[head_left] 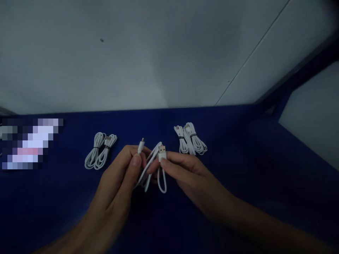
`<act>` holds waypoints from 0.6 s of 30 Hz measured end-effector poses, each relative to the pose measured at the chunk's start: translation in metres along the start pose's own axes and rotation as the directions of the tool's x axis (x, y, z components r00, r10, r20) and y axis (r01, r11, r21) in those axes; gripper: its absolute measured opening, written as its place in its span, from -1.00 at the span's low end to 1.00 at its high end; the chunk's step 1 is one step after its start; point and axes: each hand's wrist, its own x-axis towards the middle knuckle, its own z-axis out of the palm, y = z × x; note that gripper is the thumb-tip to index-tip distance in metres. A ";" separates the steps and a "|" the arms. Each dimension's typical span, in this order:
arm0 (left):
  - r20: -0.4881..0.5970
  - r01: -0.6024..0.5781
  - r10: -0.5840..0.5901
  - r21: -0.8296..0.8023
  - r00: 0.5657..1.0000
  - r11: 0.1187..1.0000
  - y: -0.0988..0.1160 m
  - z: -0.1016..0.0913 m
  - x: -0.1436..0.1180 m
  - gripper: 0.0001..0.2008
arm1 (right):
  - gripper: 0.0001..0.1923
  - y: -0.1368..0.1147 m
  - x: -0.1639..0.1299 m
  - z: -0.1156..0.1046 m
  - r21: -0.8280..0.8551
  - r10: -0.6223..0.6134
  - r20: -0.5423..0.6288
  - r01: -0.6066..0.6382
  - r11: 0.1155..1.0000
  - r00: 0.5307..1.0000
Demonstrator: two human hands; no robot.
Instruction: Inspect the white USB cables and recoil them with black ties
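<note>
A loosely looped white USB cable [149, 165] is held up between my two hands above the blue tabletop. My left hand [124, 173] pinches it just below the small plug [141, 145], which points upward. In my right hand [182, 167] the cable's wide USB-A plug [162, 153] is gripped between thumb and fingers, its metal end up. Below that plug hangs a short loop of cord. Some of the coil behind my fingers is hidden.
Two bundled white cables [100, 151] with dark ties lie to the left on the blue tabletop [66, 197]. More tied cables [191, 138] lie behind my right hand. A pale wall [127, 63] rises at the back. A pixelated patch covers something at far left.
</note>
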 end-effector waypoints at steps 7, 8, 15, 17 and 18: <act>-0.033 -0.160 0.174 0.258 0.984 0.953 0.000 -0.004 0.002 -0.65 | -0.74 0.004 0.001 -0.003 0.049 -0.039 -0.034 0.040 0.998 0.999; -0.037 -0.160 0.176 0.264 0.984 0.951 0.000 -0.005 0.003 -0.65 | -0.75 0.003 0.000 -0.003 0.043 -0.035 -0.044 0.037 0.998 0.998; -0.055 -0.001 0.001 -0.003 0.998 1.000 0.007 -0.003 0.010 -0.88 | -0.75 0.000 -0.002 -0.006 -0.037 -0.082 -0.088 0.079 0.996 0.993; -0.070 0.066 -0.074 -0.118 0.995 0.991 0.007 -0.003 0.011 -0.97 | -0.74 0.001 -0.002 -0.006 -0.041 -0.100 -0.087 0.097 0.994 0.991; -0.078 0.086 -0.101 -0.166 0.992 0.982 0.007 -0.003 0.011 -0.93 | -0.73 0.001 -0.002 -0.006 -0.042 -0.109 -0.087 0.106 0.993 0.990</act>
